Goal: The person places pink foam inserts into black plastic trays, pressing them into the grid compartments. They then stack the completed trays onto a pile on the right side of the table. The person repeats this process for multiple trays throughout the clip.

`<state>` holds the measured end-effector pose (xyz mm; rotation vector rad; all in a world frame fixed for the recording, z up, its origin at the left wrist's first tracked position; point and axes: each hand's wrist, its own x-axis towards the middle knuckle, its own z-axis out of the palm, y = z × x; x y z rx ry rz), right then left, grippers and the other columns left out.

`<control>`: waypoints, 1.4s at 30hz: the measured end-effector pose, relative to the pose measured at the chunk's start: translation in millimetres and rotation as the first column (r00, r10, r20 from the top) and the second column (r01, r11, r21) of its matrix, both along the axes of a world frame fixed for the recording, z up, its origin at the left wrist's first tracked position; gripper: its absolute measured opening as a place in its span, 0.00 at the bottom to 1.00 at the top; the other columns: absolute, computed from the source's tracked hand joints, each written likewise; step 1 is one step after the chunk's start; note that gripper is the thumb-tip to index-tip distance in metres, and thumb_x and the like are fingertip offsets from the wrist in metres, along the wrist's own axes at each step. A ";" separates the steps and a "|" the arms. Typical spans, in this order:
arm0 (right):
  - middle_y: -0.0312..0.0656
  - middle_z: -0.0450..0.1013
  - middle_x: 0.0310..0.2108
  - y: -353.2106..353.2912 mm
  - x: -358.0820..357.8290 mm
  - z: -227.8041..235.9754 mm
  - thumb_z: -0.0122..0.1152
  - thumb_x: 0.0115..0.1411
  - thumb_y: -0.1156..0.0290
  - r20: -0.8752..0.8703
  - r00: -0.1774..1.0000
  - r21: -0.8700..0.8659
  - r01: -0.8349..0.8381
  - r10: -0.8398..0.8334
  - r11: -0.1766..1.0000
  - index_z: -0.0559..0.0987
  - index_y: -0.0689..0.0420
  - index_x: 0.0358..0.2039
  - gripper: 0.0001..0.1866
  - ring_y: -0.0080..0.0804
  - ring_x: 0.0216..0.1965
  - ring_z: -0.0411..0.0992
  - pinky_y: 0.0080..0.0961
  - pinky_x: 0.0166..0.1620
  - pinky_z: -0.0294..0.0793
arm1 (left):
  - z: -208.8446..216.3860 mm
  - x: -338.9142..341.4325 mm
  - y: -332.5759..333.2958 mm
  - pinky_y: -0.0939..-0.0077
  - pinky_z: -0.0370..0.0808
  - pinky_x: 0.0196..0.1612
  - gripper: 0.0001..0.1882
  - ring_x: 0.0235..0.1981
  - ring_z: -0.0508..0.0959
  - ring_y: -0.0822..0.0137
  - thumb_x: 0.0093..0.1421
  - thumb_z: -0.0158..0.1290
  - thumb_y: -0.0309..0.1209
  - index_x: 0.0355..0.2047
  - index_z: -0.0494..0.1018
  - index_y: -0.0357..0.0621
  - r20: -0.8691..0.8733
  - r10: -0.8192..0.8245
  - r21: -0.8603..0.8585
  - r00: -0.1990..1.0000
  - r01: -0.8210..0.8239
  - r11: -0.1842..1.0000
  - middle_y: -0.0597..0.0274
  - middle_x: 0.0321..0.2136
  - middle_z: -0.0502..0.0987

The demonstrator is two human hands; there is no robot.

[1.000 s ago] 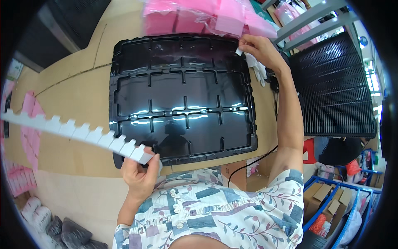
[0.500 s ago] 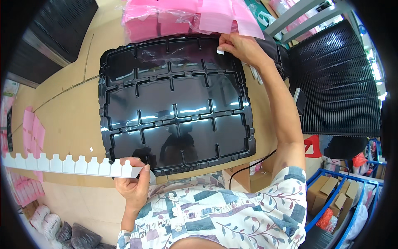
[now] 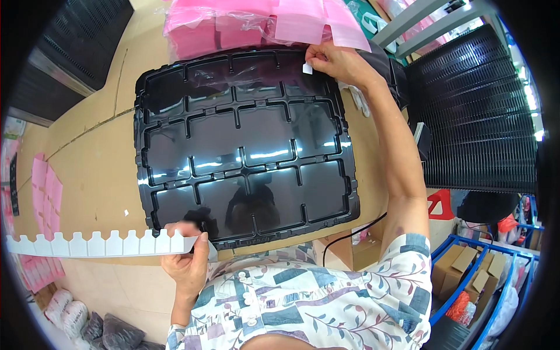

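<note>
A glossy black plastic tray (image 3: 245, 207) with rows of moulded compartments lies in the middle of the cardboard-covered table. My left hand (image 3: 185, 256) grips a long white strip of labels (image 3: 93, 246) at its right end, by the tray's near left corner; the strip stretches away to the left. At the tray's far right corner, my right hand (image 3: 332, 63) pinches a small white label (image 3: 308, 67) between thumb and fingers. Beyond the tray, pink foam bags (image 3: 233, 29) in clear plastic film sit against its far edge.
Stacked black trays (image 3: 472, 116) stand on the right, and more black stacks (image 3: 81, 46) at the far left. Pink sheets (image 3: 46, 192) lie on the table's left side. Blue shelving (image 3: 487, 291) holds cartons (image 3: 452, 271) at the lower right. A black cable (image 3: 350, 235) hangs near the front edge.
The label strip has dropped slightly at its far left end. My right hand has shifted a little to the left, the small label turning with it. The view has moved slightly.
</note>
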<state>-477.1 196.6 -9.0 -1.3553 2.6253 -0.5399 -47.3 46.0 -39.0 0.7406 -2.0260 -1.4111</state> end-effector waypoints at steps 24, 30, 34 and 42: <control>0.50 0.75 0.28 -6.7 28.2 -11.5 0.58 0.58 0.71 -0.407 0.896 -0.034 -0.209 0.177 0.977 0.75 0.60 0.30 0.06 0.50 0.32 0.76 0.41 0.37 0.75 | -2.8 3.3 -8.9 0.81 0.66 0.31 0.09 0.30 0.69 0.73 0.54 0.58 0.16 0.33 0.71 0.39 0.007 -0.147 -0.133 0.989 0.146 0.980 0.63 0.34 0.68; 0.51 0.75 0.26 -1.6 16.5 -3.7 0.56 0.60 0.69 -0.329 0.932 0.021 -0.153 0.151 0.988 0.76 0.61 0.30 0.08 0.51 0.32 0.75 0.42 0.38 0.74 | 0.7 1.6 -2.1 0.70 0.70 0.37 0.08 0.33 0.74 0.63 0.51 0.60 0.16 0.29 0.74 0.38 0.000 -0.042 -0.008 0.999 0.042 0.999 0.60 0.30 0.75; 0.51 0.76 0.27 -5.0 19.3 -5.3 0.54 0.61 0.68 -0.455 0.883 0.073 -0.094 0.117 0.993 0.77 0.59 0.32 0.08 0.52 0.34 0.76 0.44 0.40 0.73 | 0.7 1.0 -2.2 0.70 0.70 0.37 0.08 0.34 0.73 0.63 0.51 0.61 0.16 0.29 0.74 0.38 -0.012 -0.049 0.002 0.999 0.049 0.999 0.60 0.30 0.75; 0.52 0.77 0.29 -12.1 14.0 -15.8 0.52 0.64 0.65 -0.403 0.915 0.027 0.038 -0.024 0.999 0.79 0.59 0.36 0.12 0.53 0.35 0.76 0.44 0.41 0.74 | -0.3 0.5 -1.7 0.71 0.70 0.37 0.08 0.33 0.73 0.64 0.52 0.60 0.16 0.31 0.74 0.38 -0.034 -0.044 0.001 0.998 0.044 0.999 0.60 0.30 0.75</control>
